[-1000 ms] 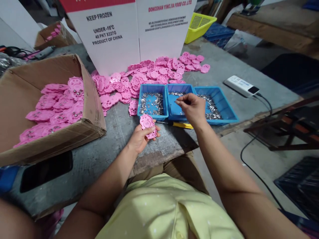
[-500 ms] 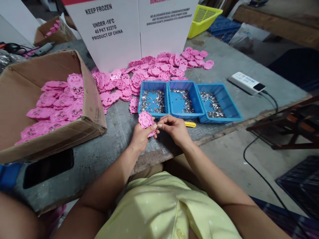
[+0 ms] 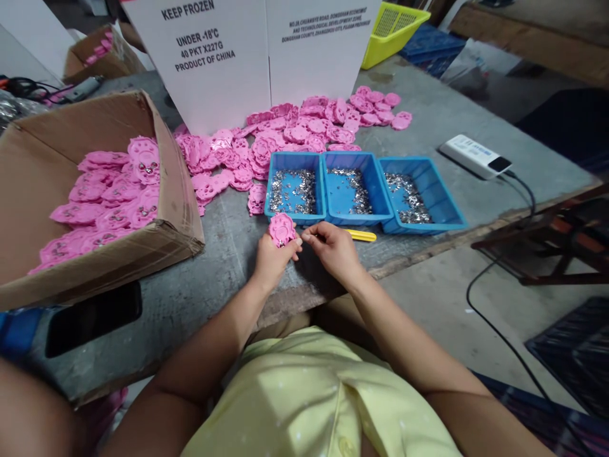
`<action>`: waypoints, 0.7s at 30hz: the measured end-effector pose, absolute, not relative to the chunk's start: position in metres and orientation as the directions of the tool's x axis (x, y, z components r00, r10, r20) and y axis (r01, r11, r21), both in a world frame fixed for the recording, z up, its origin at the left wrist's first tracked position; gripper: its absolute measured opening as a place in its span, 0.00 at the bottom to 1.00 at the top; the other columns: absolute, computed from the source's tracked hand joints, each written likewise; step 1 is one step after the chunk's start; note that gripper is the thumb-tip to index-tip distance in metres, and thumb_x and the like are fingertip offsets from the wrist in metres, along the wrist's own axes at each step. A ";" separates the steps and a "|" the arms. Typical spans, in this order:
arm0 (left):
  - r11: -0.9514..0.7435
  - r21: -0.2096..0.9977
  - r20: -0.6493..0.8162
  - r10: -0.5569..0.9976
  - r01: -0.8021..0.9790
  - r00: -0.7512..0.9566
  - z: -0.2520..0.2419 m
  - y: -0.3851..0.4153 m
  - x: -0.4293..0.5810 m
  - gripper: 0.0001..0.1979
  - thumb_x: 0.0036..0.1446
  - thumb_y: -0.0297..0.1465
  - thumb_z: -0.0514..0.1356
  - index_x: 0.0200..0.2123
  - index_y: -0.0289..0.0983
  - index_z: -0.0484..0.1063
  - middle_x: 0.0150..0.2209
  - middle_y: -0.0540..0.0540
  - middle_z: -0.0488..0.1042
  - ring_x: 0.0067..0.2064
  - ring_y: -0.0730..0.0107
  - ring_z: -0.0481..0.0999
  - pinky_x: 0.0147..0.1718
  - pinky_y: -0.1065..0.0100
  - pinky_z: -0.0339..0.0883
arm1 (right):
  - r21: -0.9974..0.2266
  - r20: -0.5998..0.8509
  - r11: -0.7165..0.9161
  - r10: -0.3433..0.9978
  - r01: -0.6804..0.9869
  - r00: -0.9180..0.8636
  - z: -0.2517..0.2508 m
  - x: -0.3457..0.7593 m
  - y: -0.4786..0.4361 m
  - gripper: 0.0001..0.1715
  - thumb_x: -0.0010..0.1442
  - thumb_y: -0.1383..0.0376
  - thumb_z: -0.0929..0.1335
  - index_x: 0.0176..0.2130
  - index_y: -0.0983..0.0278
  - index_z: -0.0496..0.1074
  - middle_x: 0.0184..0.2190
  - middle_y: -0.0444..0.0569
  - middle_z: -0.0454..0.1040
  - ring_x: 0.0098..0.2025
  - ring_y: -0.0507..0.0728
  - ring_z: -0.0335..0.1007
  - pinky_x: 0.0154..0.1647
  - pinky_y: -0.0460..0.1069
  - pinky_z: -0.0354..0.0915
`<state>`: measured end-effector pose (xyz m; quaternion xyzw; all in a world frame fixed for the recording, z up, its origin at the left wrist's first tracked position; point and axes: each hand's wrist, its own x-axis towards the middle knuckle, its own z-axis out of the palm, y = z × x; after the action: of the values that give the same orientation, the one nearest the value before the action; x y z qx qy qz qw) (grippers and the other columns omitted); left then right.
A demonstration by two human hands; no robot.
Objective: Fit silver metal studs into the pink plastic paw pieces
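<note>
Left grip (image 3: 272, 254) pinching pink part (image 3: 281, 229) | right grip (image 3: 333, 246) fingertips pressed together beside it

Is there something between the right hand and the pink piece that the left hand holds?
Nothing visible. The right hand is beside the pink piece, its fingertips almost meeting the left hand at the piece's edge. The blue trays and the yellow tool lie behind the hands, not between them.

held part (image 3: 281, 228): pink
loose parts (image 3: 304, 130): pink
trays (image 3: 364, 187): blue
tray contents (image 3: 354, 187): silver
basket (image 3: 392, 25): yellow
carton (image 3: 181, 209): brown
shirt (image 3: 314, 400): pale yellow, faintly dotted
</note>
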<state>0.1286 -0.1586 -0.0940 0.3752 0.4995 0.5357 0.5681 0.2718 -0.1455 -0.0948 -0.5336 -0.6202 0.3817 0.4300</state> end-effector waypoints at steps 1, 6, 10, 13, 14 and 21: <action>0.142 0.965 -0.163 0.983 -0.218 -0.080 -0.094 -0.159 0.129 0.20 0.42 0.31 0.69 0.42 0.34 0.75 0.26 0.53 0.74 0.24 0.75 0.73 0.20 0.74 0.67 | -0.908 0.159 0.175 0.984 0.381 -0.074 -0.094 0.272 -0.146 0.08 0.57 0.63 0.69 0.28 0.62 0.76 0.28 0.48 0.78 0.31 0.55 0.71 0.37 0.50 0.64; 0.105 0.976 -0.133 0.981 -0.191 -0.141 -0.097 -0.160 0.130 0.19 0.41 0.29 0.69 0.40 0.34 0.75 0.26 0.53 0.75 0.23 0.77 0.72 0.21 0.74 0.67 | -0.859 0.217 0.256 0.966 0.443 -0.138 -0.094 0.269 -0.150 0.10 0.60 0.67 0.67 0.32 0.62 0.79 0.34 0.51 0.80 0.37 0.56 0.74 0.41 0.50 0.68; 0.095 0.982 -0.130 0.967 -0.160 -0.220 -0.099 -0.159 0.130 0.20 0.40 0.27 0.68 0.41 0.34 0.76 0.27 0.54 0.76 0.23 0.77 0.72 0.22 0.74 0.67 | -0.897 0.212 0.255 0.965 0.361 -0.154 -0.096 0.267 -0.153 0.13 0.60 0.70 0.66 0.39 0.61 0.81 0.38 0.51 0.79 0.41 0.56 0.74 0.46 0.51 0.69; 0.101 0.977 -0.149 0.955 -0.190 -0.256 -0.098 -0.158 0.130 0.20 0.39 0.27 0.68 0.40 0.34 0.76 0.26 0.54 0.75 0.23 0.76 0.72 0.21 0.74 0.66 | -0.960 0.156 0.183 0.978 0.212 -0.137 -0.097 0.263 -0.154 0.14 0.59 0.68 0.67 0.40 0.60 0.82 0.39 0.50 0.78 0.36 0.54 0.71 0.39 0.50 0.69; 0.097 0.972 -0.151 0.956 -0.214 -0.253 -0.097 -0.158 0.130 0.20 0.39 0.28 0.68 0.40 0.34 0.75 0.26 0.54 0.75 0.23 0.77 0.71 0.21 0.74 0.66 | -0.979 0.121 0.138 0.985 0.148 -0.122 -0.097 0.261 -0.155 0.13 0.59 0.67 0.68 0.40 0.61 0.82 0.39 0.49 0.78 0.33 0.53 0.69 0.35 0.49 0.68; 0.079 0.954 -0.146 0.966 -0.290 -0.214 -0.088 -0.160 0.131 0.17 0.40 0.28 0.67 0.37 0.36 0.76 0.25 0.55 0.73 0.25 0.77 0.70 0.23 0.74 0.64 | -0.985 -0.078 -0.085 0.996 -0.151 -0.050 -0.092 0.252 -0.157 0.14 0.50 0.60 0.72 0.38 0.63 0.80 0.31 0.44 0.76 0.24 0.48 0.60 0.27 0.47 0.61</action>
<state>0.1310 -0.1604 -0.0885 0.3329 0.5073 0.5911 0.5314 0.2520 -0.1569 -0.0920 -0.4691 -0.4503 0.5677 0.5048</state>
